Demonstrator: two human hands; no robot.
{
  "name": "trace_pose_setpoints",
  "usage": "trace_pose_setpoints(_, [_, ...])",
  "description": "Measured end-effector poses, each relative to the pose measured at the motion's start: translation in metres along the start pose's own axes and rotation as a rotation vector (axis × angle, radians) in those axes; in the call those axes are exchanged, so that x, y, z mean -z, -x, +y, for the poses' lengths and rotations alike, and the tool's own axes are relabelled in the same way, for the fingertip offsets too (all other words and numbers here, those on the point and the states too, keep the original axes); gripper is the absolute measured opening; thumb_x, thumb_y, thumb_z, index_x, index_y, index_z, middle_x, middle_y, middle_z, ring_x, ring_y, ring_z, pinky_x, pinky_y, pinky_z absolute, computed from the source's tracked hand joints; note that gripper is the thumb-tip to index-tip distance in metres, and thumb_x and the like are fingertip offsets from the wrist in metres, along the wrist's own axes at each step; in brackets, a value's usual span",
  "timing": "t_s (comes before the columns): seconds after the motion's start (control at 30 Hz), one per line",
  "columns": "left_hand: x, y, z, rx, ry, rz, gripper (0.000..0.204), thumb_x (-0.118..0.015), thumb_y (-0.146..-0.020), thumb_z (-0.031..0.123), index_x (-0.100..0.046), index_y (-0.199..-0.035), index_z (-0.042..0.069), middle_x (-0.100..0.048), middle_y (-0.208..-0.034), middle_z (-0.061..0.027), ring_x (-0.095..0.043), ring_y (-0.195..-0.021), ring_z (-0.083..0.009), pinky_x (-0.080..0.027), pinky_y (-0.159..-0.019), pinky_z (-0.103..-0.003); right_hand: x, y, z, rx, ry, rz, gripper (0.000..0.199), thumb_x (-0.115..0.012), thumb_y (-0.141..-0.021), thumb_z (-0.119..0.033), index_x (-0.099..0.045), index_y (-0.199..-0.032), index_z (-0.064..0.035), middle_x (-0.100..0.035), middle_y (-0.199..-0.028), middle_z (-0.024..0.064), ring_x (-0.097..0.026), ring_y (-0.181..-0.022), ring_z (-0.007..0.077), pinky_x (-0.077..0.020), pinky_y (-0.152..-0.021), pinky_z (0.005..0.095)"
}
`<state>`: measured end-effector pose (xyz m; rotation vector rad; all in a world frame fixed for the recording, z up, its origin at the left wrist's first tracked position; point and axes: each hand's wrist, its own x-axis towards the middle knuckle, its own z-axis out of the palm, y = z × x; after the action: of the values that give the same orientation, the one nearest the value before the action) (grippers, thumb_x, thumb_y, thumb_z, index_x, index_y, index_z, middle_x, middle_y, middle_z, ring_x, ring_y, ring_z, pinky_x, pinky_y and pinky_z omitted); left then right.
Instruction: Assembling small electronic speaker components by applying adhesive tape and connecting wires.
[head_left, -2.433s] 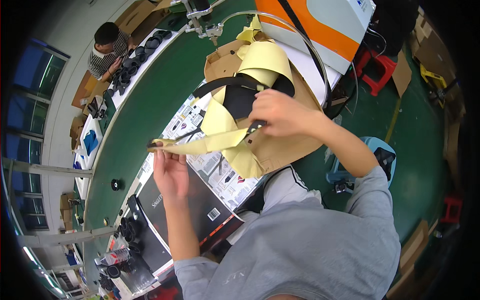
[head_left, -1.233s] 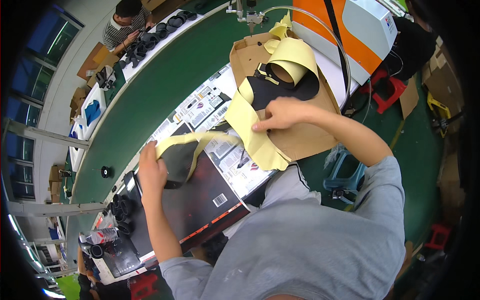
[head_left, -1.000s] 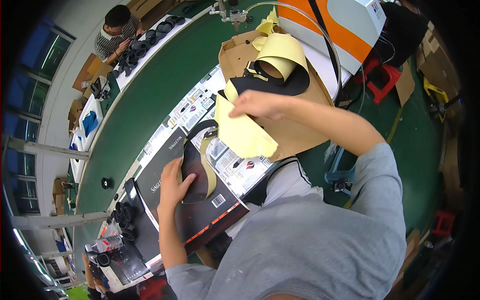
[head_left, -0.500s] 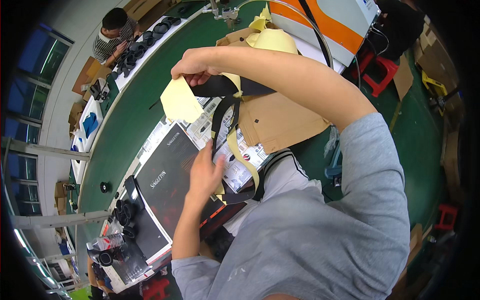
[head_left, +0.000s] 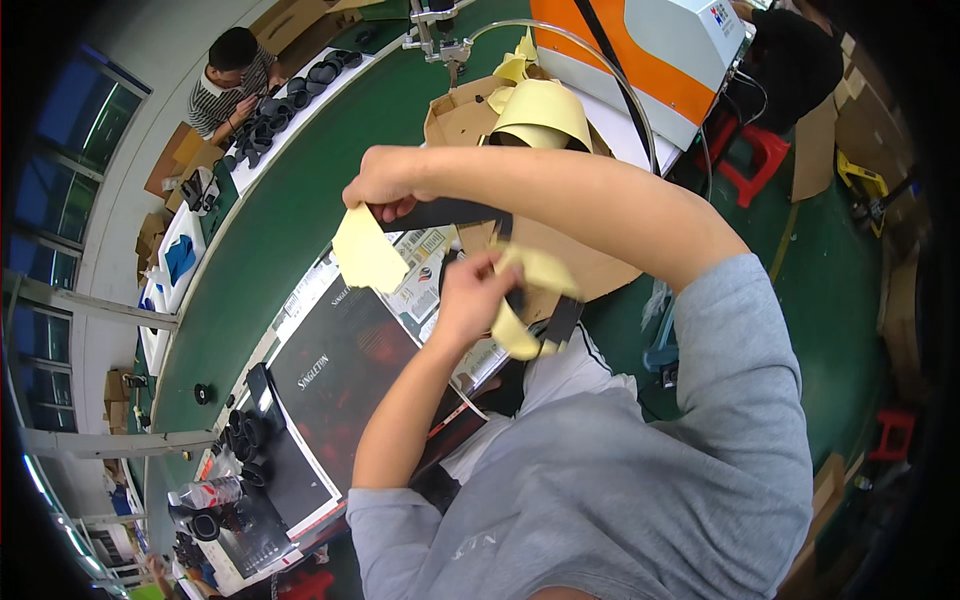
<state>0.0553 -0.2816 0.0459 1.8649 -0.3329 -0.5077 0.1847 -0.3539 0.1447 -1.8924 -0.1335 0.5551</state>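
My right hand (head_left: 385, 183) reaches across from the right, its fingers closed on the edge of a pale yellow sheet (head_left: 368, 252). A black strip (head_left: 445, 213) extends from beside those fingers to the right, partly behind my forearm. Lower and to the right, my left hand (head_left: 473, 297) pinches a curling yellow-and-black strip (head_left: 540, 275), smeared by motion. Whether this strip joins the piece in my right hand is hard to make out. Below my hands lies a dark printed board (head_left: 340, 365) on the work surface.
An open cardboard box (head_left: 460, 115) with a rolled yellow sheet (head_left: 545, 110) stands beyond my right arm, near an orange-and-white machine (head_left: 650, 60). Black cup-shaped parts (head_left: 248, 435) and a plastic bottle (head_left: 210, 492) sit lower left. A person (head_left: 230, 85) works at the far left bench.
My left hand has risen to the right and closed on the yellow-and-black strip, which has lifted and bunched up. My right hand sits slightly lower in view, still holding the sheet.
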Motion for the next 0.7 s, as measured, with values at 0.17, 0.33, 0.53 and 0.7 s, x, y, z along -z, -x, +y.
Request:
trace_pose_setpoints(0.17, [-0.001,-0.096,-0.006,-0.213,0.512,0.447,0.043,-0.042,-0.103,0.035,-0.046,-0.132,0.003,-0.053,-0.121,-0.0101,-0.053,-0.104,-0.0118,-0.045,-0.09,-0.029,-0.021,0.032,-0.008,0.021,0.251,0.051,0.028,-0.062,-0.08,-0.024,-0.066,-0.066,0.0003,-0.062,-0.058,0.0097,-0.059,-0.052,0.0182,-0.0434,-0.048,0.0334])
trace_pose_setpoints(0.33, [0.032,-0.174,-0.018,-0.112,0.552,0.583,0.057,-0.03,-0.105,0.046,-0.034,-0.143,0.004,-0.054,-0.126,-0.0196,-0.056,-0.112,-0.0228,-0.045,-0.094,-0.037,-0.04,0.03,-0.011,0.255,0.62,-0.002,0.034,-0.059,-0.076,-0.027,-0.067,-0.068,0.0054,-0.067,-0.068,0.021,-0.068,-0.073,0.0345,-0.0539,-0.069,0.0443])
trace_pose_setpoints(0.53, [-0.018,-0.095,0.03,-0.089,-0.702,0.252,0.057,-0.045,-0.099,0.025,-0.03,-0.146,-0.003,-0.057,-0.122,-0.027,-0.054,-0.114,-0.0421,-0.043,-0.096,-0.047,-0.044,0.036,0.047,0.287,0.672,0.079,0.032,-0.06,-0.077,-0.025,-0.063,-0.065,0.0048,-0.062,-0.063,0.0202,-0.064,-0.063,0.0357,-0.0516,-0.059,0.0448])
trace_pose_setpoints(0.7, [-0.016,-0.02,-0.043,-0.794,-1.347,0.319,0.054,-0.056,-0.087,0.018,-0.046,-0.134,-0.005,-0.055,-0.125,-0.0219,-0.054,-0.114,-0.0357,-0.04,-0.101,-0.052,-0.058,0.023,0.064,0.376,0.672,0.051,0.034,-0.059,-0.078,-0.025,-0.057,-0.059,0.0032,-0.057,-0.056,0.017,-0.06,-0.056,0.0334,-0.0479,-0.055,0.0449])
